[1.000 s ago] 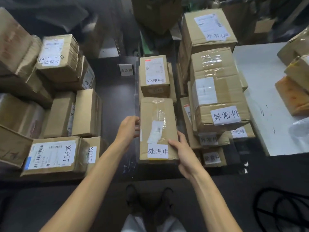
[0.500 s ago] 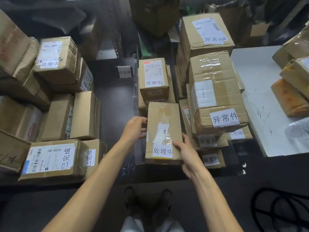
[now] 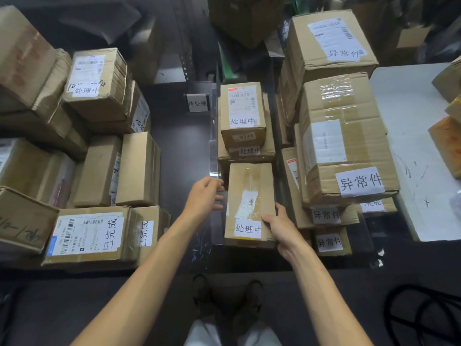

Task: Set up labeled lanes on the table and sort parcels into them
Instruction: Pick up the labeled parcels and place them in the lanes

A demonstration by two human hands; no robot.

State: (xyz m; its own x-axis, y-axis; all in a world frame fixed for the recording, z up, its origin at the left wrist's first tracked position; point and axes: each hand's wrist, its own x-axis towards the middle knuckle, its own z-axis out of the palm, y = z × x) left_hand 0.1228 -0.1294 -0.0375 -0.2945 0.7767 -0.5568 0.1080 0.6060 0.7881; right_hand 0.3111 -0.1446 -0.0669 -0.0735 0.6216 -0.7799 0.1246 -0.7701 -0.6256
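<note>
A small brown parcel (image 3: 250, 188) labelled 处理中 lies flat near the front edge of the dark table (image 3: 182, 151), just in front of a stack of parcels with the same label (image 3: 243, 116). My right hand (image 3: 280, 227) grips its near right corner, thumb on top beside the label. My left hand (image 3: 204, 196) hovers at the parcel's left side with fingers loosely spread, just off the cardboard. A small standing lane sign (image 3: 197, 103) reads 待处理 at the back of the bare lane.
A clear upright divider (image 3: 214, 151) runs left of the middle lane. Tall parcels marked 异常件 (image 3: 349, 158) stand to the right, parcels marked 已完成 (image 3: 87, 236) and others to the left. A white table (image 3: 411, 121) is far right; a black cable (image 3: 424, 315) lies on the floor.
The parcel has slid away from me and slightly right, up against the stack behind it. My left hand has come off its left edge; my right hand keeps its hold.
</note>
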